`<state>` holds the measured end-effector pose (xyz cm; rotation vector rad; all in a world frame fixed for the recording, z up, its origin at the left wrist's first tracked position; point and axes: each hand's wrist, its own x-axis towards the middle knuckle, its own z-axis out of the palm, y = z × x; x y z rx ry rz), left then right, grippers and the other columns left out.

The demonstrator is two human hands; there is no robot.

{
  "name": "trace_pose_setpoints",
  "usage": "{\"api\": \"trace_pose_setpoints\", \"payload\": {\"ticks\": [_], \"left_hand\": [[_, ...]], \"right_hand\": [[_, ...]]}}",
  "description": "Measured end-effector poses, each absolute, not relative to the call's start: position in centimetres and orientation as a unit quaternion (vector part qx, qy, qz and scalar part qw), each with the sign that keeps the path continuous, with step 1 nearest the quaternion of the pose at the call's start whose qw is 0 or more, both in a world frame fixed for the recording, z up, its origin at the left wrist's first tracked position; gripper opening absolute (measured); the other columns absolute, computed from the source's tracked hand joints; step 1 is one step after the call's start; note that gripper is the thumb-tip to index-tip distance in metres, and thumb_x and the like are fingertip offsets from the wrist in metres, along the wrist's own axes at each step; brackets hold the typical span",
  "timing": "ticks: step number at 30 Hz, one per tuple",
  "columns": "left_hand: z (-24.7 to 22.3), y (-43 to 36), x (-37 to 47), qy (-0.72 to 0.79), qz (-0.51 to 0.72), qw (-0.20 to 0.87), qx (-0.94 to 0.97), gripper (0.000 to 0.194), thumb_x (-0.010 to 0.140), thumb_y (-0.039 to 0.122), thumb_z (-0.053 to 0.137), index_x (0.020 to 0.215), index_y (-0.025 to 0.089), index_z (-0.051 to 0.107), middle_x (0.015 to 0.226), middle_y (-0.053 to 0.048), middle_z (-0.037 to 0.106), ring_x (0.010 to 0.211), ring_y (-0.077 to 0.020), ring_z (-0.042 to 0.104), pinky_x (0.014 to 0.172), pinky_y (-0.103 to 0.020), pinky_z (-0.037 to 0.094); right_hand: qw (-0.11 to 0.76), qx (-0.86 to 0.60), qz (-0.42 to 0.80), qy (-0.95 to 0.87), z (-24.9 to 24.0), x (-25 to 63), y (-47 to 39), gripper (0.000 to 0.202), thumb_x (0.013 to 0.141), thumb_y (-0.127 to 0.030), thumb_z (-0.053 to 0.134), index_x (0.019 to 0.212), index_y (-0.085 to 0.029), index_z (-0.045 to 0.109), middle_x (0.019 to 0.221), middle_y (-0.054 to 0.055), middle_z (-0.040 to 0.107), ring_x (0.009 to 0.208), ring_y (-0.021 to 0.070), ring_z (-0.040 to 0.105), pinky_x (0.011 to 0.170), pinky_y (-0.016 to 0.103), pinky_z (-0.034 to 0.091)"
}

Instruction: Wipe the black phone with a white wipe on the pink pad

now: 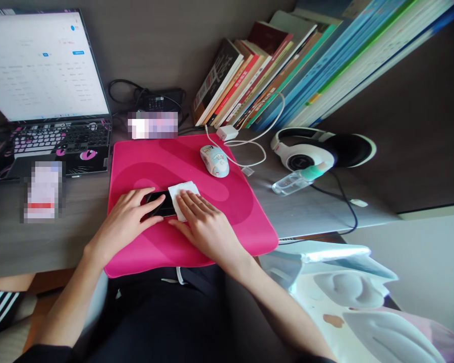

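A black smartphone (162,203) with a glossy screen lies on a pink desk mat (227,229). My left hand (126,217) grips the phone's left end, its fingers along the edges and one finger over the screen. My right hand (208,224) presses a folded white tissue (184,187) onto the phone's right part, which is hidden beneath it. The fingers of that hand lie close together on top of the tissue, with the thumb by the phone's near edge.
A patterned mouse (214,161) sits on the mat. Rightward are a white charger (227,132) with its cable, a clear bottle (289,182) lying on its side and white headphones (306,151). Books (245,75) lean behind. A laptop (56,96) stands at left; a white bag (325,282) is below right.
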<state>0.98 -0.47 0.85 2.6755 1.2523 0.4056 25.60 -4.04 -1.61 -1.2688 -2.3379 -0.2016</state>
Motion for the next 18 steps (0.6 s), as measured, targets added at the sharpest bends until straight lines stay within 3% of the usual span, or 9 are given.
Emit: {"api": "trace_pose_setpoints", "payload": {"ticks": [10,15,18], "left_hand": [[0.5,-0.3,0.8,0.438,0.114,0.067,0.889,0.061,0.105,0.048,0.065,0.161,0.029,0.051,0.164,-0.008,0.055,0.150,-0.0281,0.052,0.125,-0.049,0.044],[0.4,-0.4,0.9,0.461,0.127,0.051,0.877,0.078,0.102,0.053,0.068,0.167,0.021,0.039,0.162,-0.014,0.057,0.148,-0.0310,0.055,0.123,-0.049,0.046],[0.6,-0.5,1.0,0.472,0.141,0.043,0.869,0.076,0.099,0.055,0.072,0.161,0.020,0.046,0.163,-0.015,0.055,0.150,-0.0328,0.053,0.125,-0.050,0.044]], "right_hand": [[0.218,-0.465,-0.066,-0.855,-2.2,25.3,-3.6,0.066,0.110,-0.048,0.056,0.151,0.004,0.059,0.158,0.028,0.056,0.148,0.0393,0.057,0.122,0.053,0.053],[0.187,-0.472,-0.108,-0.855,-1.5,24.8,-5.2,0.062,0.111,-0.046,0.056,0.145,0.006,0.063,0.152,0.031,0.062,0.140,0.0404,0.065,0.115,0.051,0.059],[0.185,-0.471,-0.134,-0.852,-1.0,24.5,-6.4,0.061,0.110,-0.047,0.058,0.139,0.006,0.067,0.145,0.031,0.067,0.133,0.0400,0.071,0.109,0.049,0.063]]}}
